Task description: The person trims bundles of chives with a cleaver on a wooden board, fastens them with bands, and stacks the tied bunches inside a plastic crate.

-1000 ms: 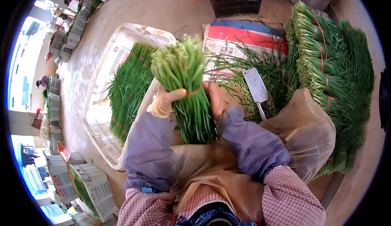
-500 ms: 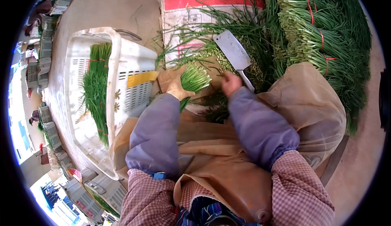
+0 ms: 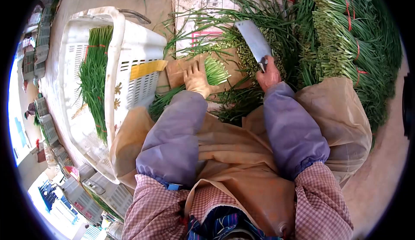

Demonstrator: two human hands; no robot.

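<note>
My left hand (image 3: 197,76), in a pale glove, presses down around a bunch of chives (image 3: 216,70), whose pale cut ends point right. The bunch lies on a brown wooden board (image 3: 177,72); its leaves are partly hidden under the hand and sleeve. To the right, my right hand (image 3: 269,75) is closed round the handle of a cleaver (image 3: 255,40). The broad blade points up and away, over a heap of trimmed stalk ends (image 3: 242,55), apart from the bunch.
A white plastic crate (image 3: 116,84) stands at left, with tied chive bunches (image 3: 97,80) inside. A tall stack of banded chives (image 3: 346,36) rises at right. Loose leaves (image 3: 207,17) litter a red and white sack (image 3: 186,6). More crates (image 3: 82,196) stand farther left.
My right hand has taken hold of the cleaver's handle, which it was only near before. My left hand has laid the upright-tilted bunch down on the board.
</note>
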